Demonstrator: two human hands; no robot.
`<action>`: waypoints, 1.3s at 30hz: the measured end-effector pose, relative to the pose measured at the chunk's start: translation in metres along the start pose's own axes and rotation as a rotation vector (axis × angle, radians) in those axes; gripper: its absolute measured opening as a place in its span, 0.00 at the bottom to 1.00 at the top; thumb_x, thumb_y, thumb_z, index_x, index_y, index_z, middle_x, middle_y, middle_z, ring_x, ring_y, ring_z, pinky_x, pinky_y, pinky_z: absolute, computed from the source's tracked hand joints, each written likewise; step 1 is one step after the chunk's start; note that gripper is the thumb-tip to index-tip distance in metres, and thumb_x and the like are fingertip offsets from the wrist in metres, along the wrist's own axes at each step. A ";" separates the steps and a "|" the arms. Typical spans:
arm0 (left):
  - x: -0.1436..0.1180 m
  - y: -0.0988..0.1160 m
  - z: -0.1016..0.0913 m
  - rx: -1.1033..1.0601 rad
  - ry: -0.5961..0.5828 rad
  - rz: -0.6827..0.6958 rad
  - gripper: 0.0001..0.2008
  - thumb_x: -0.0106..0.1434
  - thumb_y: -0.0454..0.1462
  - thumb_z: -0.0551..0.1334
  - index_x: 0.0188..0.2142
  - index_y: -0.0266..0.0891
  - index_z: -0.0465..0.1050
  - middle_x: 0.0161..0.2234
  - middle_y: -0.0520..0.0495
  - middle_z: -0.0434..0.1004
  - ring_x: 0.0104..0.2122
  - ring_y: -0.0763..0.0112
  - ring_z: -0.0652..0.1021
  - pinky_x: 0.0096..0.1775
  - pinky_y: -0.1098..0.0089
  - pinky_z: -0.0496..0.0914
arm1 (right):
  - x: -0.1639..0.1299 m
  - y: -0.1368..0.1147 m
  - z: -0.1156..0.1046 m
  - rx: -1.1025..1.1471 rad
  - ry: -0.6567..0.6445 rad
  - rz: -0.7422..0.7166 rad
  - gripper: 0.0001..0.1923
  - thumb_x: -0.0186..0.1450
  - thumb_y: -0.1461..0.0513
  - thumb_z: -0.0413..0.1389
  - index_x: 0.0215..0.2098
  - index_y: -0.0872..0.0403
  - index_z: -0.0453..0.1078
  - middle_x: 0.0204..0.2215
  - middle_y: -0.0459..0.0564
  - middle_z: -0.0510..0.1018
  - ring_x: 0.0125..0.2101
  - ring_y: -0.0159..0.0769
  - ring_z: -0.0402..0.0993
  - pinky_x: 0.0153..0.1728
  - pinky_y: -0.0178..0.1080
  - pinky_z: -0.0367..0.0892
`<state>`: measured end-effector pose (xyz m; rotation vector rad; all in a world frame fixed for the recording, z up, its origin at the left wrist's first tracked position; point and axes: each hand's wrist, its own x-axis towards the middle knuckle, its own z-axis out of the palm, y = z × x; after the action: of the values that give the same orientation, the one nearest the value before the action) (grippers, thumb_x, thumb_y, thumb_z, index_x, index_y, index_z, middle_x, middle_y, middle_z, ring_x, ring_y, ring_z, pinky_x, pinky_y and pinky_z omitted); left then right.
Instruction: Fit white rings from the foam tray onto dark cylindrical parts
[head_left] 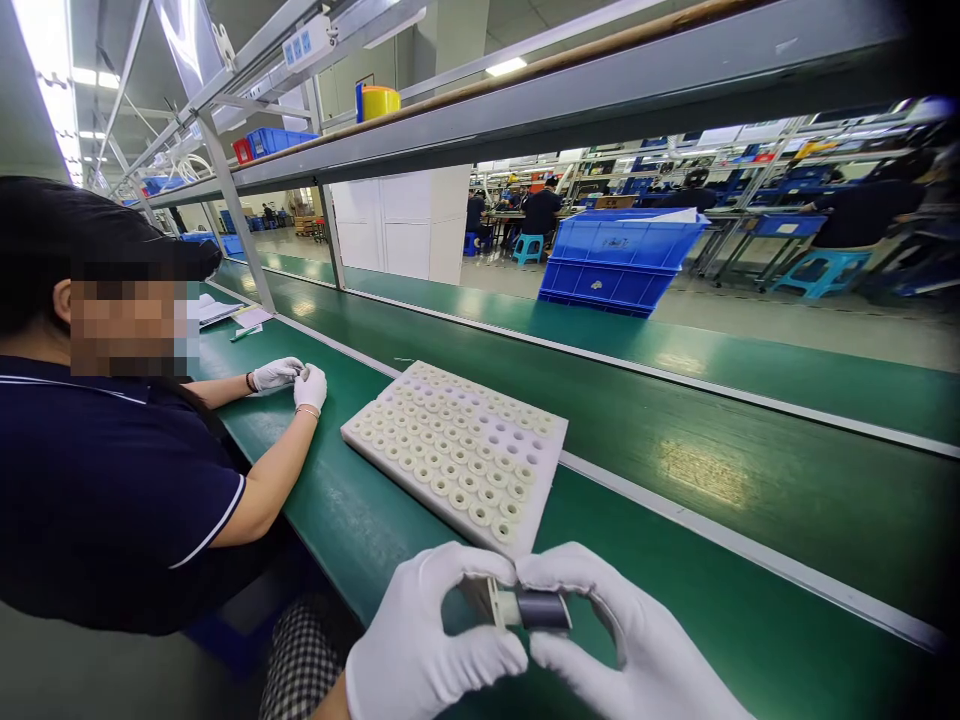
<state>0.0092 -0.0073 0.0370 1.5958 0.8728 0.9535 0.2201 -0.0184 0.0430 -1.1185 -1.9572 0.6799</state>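
Observation:
In the lower middle, my white-gloved left hand [424, 635] pinches a pale flanged plastic piece [505, 607] between thumb and fingers. Across from it, my gloved right hand [630, 630] is closed on a dark grey, smooth-sided sleeve [544, 611], which meets the end of the pale piece. I cannot tell how far one sits inside the other. Just beyond my hands lies a white foam tray [546, 480] with rows of pale round parts [459, 498], each with a hole in its middle. Several sockets in the tray hold no part.
At the left, a co-worker [105, 500] sits with gloved hands [300, 382] together over the green bench [330, 520]. A green conveyor belt [622, 415] runs behind the tray. Stacked blue crates [615, 262] stand beyond it. A metal shelf [525, 90] crosses overhead.

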 end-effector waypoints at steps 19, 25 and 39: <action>-0.006 -0.013 0.007 0.266 0.134 0.331 0.30 0.62 0.49 0.68 0.61 0.53 0.62 0.51 0.49 0.71 0.50 0.69 0.75 0.53 0.71 0.68 | -0.003 0.003 0.000 0.079 -0.068 0.177 0.09 0.67 0.56 0.57 0.43 0.50 0.69 0.38 0.47 0.77 0.37 0.32 0.77 0.40 0.35 0.75; -0.005 -0.011 0.003 0.047 0.041 0.031 0.25 0.63 0.54 0.64 0.53 0.42 0.74 0.45 0.47 0.78 0.43 0.67 0.78 0.48 0.70 0.70 | -0.004 0.004 0.002 -0.005 -0.001 -0.023 0.08 0.66 0.64 0.57 0.44 0.49 0.68 0.36 0.45 0.76 0.35 0.29 0.77 0.38 0.30 0.75; -0.003 -0.014 0.006 0.246 0.088 0.436 0.23 0.63 0.28 0.64 0.55 0.47 0.65 0.50 0.50 0.71 0.50 0.73 0.74 0.54 0.72 0.68 | -0.001 0.012 0.001 0.015 -0.042 0.047 0.12 0.65 0.61 0.59 0.47 0.49 0.68 0.40 0.45 0.77 0.38 0.31 0.78 0.40 0.32 0.75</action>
<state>0.0122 -0.0100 0.0221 2.0194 0.7344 1.2649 0.2250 -0.0133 0.0328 -1.1530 -1.9633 0.7480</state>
